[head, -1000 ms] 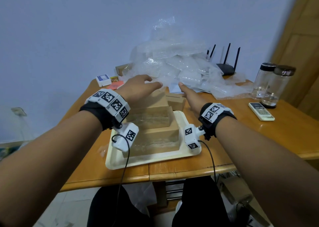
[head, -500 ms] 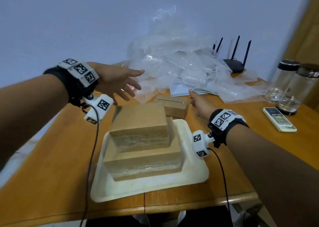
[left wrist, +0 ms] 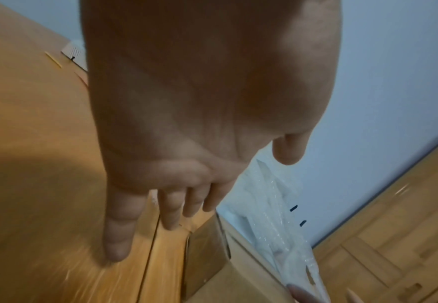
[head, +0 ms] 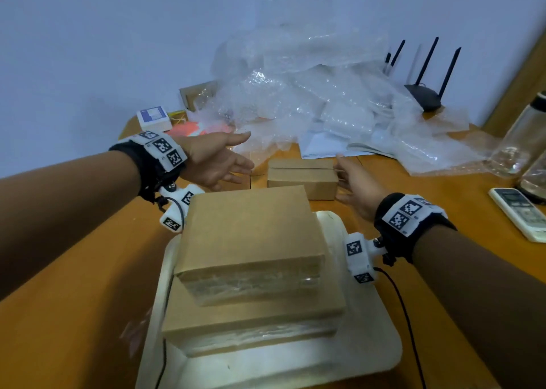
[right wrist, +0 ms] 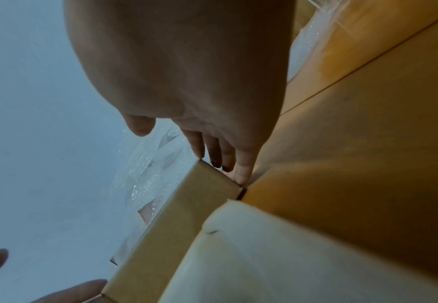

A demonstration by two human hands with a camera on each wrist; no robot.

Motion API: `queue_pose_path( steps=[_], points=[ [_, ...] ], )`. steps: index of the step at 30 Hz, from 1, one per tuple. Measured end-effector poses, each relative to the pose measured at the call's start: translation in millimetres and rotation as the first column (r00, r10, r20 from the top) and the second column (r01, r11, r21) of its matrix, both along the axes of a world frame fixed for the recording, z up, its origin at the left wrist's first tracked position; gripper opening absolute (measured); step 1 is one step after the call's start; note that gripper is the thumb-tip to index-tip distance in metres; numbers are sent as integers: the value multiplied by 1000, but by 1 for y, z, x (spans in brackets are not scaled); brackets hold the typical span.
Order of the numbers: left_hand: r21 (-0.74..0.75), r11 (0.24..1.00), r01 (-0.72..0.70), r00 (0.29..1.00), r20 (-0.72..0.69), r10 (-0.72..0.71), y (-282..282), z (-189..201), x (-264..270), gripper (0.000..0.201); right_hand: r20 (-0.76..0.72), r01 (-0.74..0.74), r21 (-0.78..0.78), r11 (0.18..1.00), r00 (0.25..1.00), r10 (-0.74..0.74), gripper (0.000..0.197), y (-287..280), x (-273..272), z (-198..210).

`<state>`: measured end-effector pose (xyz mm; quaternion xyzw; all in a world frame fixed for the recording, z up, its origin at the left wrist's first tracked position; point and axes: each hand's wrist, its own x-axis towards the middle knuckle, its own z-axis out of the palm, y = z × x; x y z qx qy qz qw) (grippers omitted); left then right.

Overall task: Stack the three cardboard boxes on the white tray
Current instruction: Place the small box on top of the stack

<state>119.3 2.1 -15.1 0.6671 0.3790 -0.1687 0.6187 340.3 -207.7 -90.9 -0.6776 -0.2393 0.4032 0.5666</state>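
While two boxes sat stacked and one waited, we noted this:
Tray: the white tray [head: 366, 356] lay at the near edge of the table [head: 74, 314], carrying the large box [head: 254, 320] with the middle box [head: 251, 235] on top.
Third box: the small box [head: 301, 176] stood on the table just past the tray's far edge, not yet lifted.
Left hand: our left hand [head: 215, 161] hung beside the small box's left end, fingers straight and spread, apart from it.
Right hand: our right hand [head: 354, 187] had straight fingers [right wrist: 242, 174] at the box's right end, seemingly touching; no grip closed.
Handling: we judged the small box light and stiff, with smooth card that could slip; pressing both short ends would hold it best.
Room: the bubble wrap [head: 310, 93] crowded the far side, so the lift should come up and toward us.
Landing: the middle box's top was flat and bare, wider than the small box.
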Motion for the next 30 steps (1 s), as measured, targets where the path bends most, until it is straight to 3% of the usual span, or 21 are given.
queue_pose_path(
  steps=[2,5,8,11,13,15,17,21,27,30],
  points=[
    [-22,1000,-22,999,26,22,3,-10,8,92,-1,-21,21,1000,1000,21,38,5,0,-6],
    [48,996,-70,994,83,66,8,-20,15,79,14,-8,23,1000,1000,8,23,14,2,-14],
    [79,993,-82,990,123,72,14,-25,16,70,67,-54,-15,998,996,55,56,21,6,-19],
    [96,995,-40,992,122,28,16,-31,20,51,125,-44,-69,997,991,52,58,28,5,-22],
    [123,992,-37,992,122,22,16,-33,24,34,204,58,-87,994,978,-40,41,34,3,-25],
    [171,983,-61,992,118,41,17,-32,25,42,359,206,-126,971,922,-149,18,36,1,-24],
    [213,976,-41,995,96,21,19,-32,25,47,425,270,-140,953,885,-188,31,36,3,-26],
    [182,983,18,996,81,-33,19,-31,27,47,216,98,-113,989,974,-72,26,36,0,-25],
    [81,997,16,989,147,-28,14,-23,34,45,59,-53,-83,995,997,58,48,41,-11,-11],
    [101,995,2,981,195,-22,10,-13,32,40,14,-87,-43,995,996,87,54,41,-16,-3]
  ],
)
